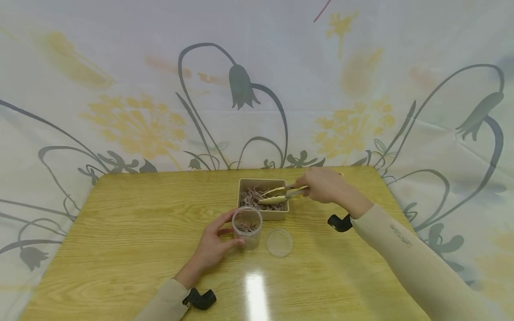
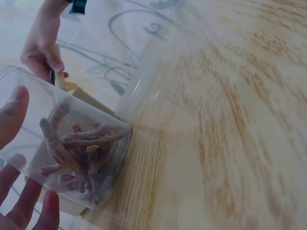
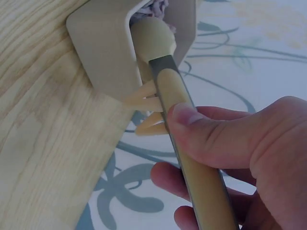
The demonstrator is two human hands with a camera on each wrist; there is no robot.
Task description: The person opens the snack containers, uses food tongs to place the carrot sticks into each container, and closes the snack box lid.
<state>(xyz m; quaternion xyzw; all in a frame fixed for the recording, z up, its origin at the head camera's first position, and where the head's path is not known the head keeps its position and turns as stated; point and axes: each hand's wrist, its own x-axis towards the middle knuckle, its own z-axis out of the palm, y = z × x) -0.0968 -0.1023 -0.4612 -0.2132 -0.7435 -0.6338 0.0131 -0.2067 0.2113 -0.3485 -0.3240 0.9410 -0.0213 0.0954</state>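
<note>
My left hand (image 1: 213, 240) grips a clear plastic jar (image 1: 254, 240) from its left side, thumb in front. The jar stands on the table without a lid. Brownish, shrivelled dried strips (image 2: 81, 153) lie at its bottom. Behind it sits a beige rectangular box (image 1: 263, 215) with more strips (image 1: 250, 196) inside. My right hand (image 1: 321, 183) holds cream-and-grey tongs (image 3: 175, 91) by the handles, thumb on the near arm. The tongs' tips reach into the box among the strips; in the right wrist view the box hides whether they pinch any.
A round clear lid (image 1: 279, 243) lies flat on the wooden table (image 1: 140, 249), just right of the jar. A flower-patterned cloth (image 1: 257, 111) hangs behind the table's far edge. Each wrist bears a black device (image 1: 201, 299).
</note>
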